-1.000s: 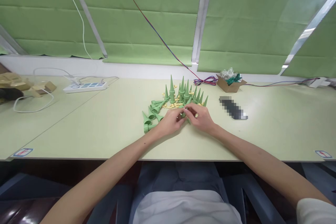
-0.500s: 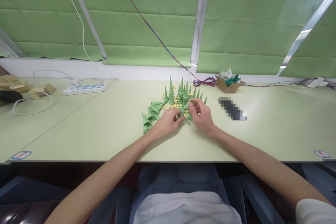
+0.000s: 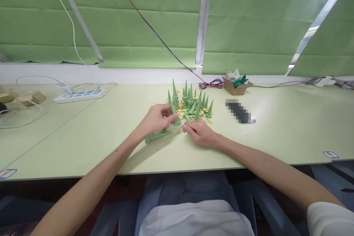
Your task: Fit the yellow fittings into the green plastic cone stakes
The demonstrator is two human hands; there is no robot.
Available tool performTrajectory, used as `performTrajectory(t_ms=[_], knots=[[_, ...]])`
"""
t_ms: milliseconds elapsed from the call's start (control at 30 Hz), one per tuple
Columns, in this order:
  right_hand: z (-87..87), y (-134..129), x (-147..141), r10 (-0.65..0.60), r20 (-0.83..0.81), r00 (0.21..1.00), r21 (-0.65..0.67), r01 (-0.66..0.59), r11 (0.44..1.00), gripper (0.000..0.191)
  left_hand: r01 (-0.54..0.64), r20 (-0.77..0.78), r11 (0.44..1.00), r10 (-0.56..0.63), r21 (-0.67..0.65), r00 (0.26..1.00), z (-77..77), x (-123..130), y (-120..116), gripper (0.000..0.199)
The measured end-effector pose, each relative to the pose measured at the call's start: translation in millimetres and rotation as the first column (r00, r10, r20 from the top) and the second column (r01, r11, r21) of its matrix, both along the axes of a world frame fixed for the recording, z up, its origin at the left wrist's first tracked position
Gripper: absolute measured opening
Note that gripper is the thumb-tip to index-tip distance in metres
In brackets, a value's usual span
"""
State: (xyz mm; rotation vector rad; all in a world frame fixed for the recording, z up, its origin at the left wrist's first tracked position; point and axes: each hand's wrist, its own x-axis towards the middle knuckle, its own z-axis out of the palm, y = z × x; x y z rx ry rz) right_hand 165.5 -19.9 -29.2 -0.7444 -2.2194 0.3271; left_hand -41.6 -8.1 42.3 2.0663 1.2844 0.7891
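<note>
My left hand is closed on a green cone, gripping it between thumb and fingers with the tip pointing up. To its right, my right hand has its fingers curled in. Whatever it may hold is hidden, and a green cone rises just behind its knuckles. Beyond both hands stands a cluster of upright green cones, with small yellow pieces scattered around their bases. Under my left wrist lies another green cone on its side, partly covered.
A cardboard box holding clear plastic and green material is at the back right, beside coiled red and blue wire. A pixelated dark object lies to the right. At left are a power strip and small brown boxes.
My left hand has moved left and up with a green cone upright in it. My right hand has drawn down toward me and its fingers have curled in. The view has shifted slightly.
</note>
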Motion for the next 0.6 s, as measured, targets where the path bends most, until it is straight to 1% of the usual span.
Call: performTrajectory(t_ms=[67, 100, 167, 233, 333, 400, 467, 600], knots=[[0.0, -2, -2, 0.026, 0.038, 0.999, -0.028, -0.025, 0.999, 0.041, -0.047, -0.05, 0.998, 0.05, 0.046, 0.998, 4.0, -6, 8, 0.031], [0.1, -2, -2, 0.034, 0.047, 0.998, -0.037, -0.033, 0.999, 0.042, -0.089, -0.071, 0.993, 0.095, 0.082, 0.993, 5.5, -9, 15, 0.03], [0.2, -3, -3, 0.044, 0.057, 0.997, -0.048, -0.041, 0.998, 0.042, -0.174, -0.123, 0.977, 0.189, 0.124, 0.974, 7.6, -17, 35, 0.026], [0.2, -2, -3, 0.043, 0.059, 0.997, -0.054, -0.04, 0.998, 0.042, -0.238, -0.172, 0.96, 0.262, 0.146, 0.95, 7.7, -25, 61, 0.02], [0.3, -2, -2, 0.039, 0.059, 0.998, -0.058, -0.036, 0.998, 0.043, -0.301, -0.204, 0.934, 0.338, 0.193, 0.919, 2.8, -33, 97, 0.015], [0.3, -1, -2, 0.038, 0.069, 0.997, -0.066, -0.034, 0.997, 0.043, -0.317, -0.215, 0.921, 0.365, 0.228, 0.906, -3.0, -36, 114, 0.016], [0.4, -1, -2, 0.037, 0.081, 0.996, -0.072, -0.031, 0.997, 0.043, -0.336, -0.238, 0.905, 0.398, 0.262, 0.886, -9.0, -37, 125, 0.014], [0.9, -1, -2, 0.038, 0.092, 0.995, -0.073, -0.031, 0.997, 0.043, -0.338, -0.291, 0.911, 0.399, 0.237, 0.87, -18.3, -39, 134, 0.014]])
